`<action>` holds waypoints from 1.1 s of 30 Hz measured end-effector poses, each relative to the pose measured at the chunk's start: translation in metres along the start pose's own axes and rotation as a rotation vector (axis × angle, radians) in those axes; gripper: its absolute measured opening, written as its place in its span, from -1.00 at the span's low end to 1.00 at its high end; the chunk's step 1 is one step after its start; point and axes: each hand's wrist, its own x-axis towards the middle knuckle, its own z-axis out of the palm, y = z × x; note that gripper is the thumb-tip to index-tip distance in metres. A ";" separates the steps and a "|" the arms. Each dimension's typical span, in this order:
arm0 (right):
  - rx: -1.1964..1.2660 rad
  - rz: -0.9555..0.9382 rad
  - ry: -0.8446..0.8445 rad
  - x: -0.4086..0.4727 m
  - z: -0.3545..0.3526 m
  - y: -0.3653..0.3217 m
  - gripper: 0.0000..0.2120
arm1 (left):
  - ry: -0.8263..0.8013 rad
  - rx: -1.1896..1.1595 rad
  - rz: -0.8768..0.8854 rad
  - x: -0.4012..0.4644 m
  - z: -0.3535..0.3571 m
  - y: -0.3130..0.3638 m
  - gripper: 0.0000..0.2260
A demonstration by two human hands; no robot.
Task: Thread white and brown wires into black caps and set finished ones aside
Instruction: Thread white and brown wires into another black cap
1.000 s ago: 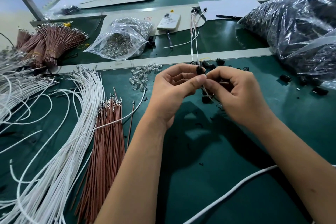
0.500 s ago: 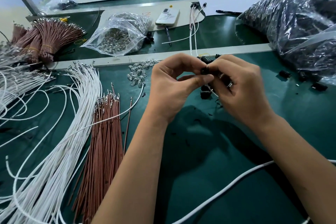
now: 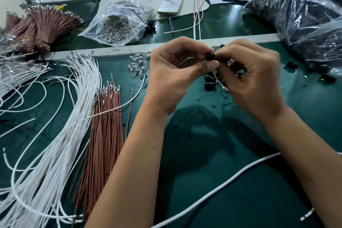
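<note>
Above green mat: left hand [image 3: 177, 68], right hand [image 3: 253, 77] both pinching black cap [image 3: 210, 56].

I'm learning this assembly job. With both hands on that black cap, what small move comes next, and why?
Probably push the wire end further into the black cap. The left hand and right hand pinch it together above the mat, and a thin wire trails below, so it looks unfinished.

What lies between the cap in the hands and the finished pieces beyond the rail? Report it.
Little visible does. Both hands, left and right, hold the black cap above the mat. Only the grey rail runs between it and the finished wires, flat on the bench; lifting the cap should clear it.
</note>
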 end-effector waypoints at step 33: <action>0.259 0.130 -0.147 -0.003 0.004 0.013 -0.91 | 0.016 0.048 -0.079 -0.001 -0.005 0.002 -0.77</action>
